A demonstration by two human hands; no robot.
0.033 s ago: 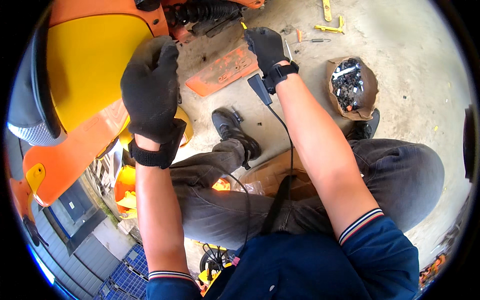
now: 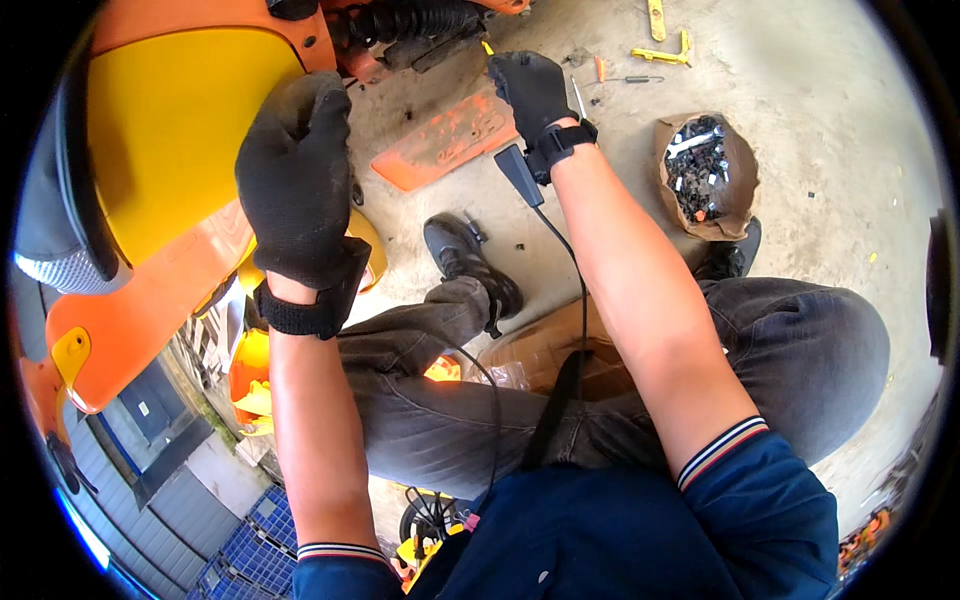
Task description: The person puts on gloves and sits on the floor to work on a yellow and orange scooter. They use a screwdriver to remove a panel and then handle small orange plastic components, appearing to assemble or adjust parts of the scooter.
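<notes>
Black work gloves cover both hands. My left hand (image 2: pixel 295 175) is closed, its fingers curled beside the edge of a yellow panel (image 2: pixel 180 120) on an orange vehicle. What it grips, if anything, is hidden. Farther right, my right hand (image 2: pixel 535 92) makes a fist above the floor. A small yellow tip (image 2: pixel 487 47) shows by its thumb side, and a thin pale pointed rod (image 2: pixel 578 98) shows beyond its other side. Whether they are one thing in the fist, I cannot tell. Below that hand lies a scuffed orange panel (image 2: pixel 440 143).
A coil-spring shock absorber (image 2: pixel 405 22) sits at the top. On the floor at right stands a brown paper bag (image 2: pixel 740 180) holding small dark parts and a wrench (image 2: pixel 695 142). Yellow brackets (image 2: pixel 665 52) and a spring (image 2: pixel 640 79) lie beyond. A cable (image 2: pixel 575 265) hangs from my right wrist.
My left hand has shifted very slightly to the left. The right hand stays almost in place, still closed.
</notes>
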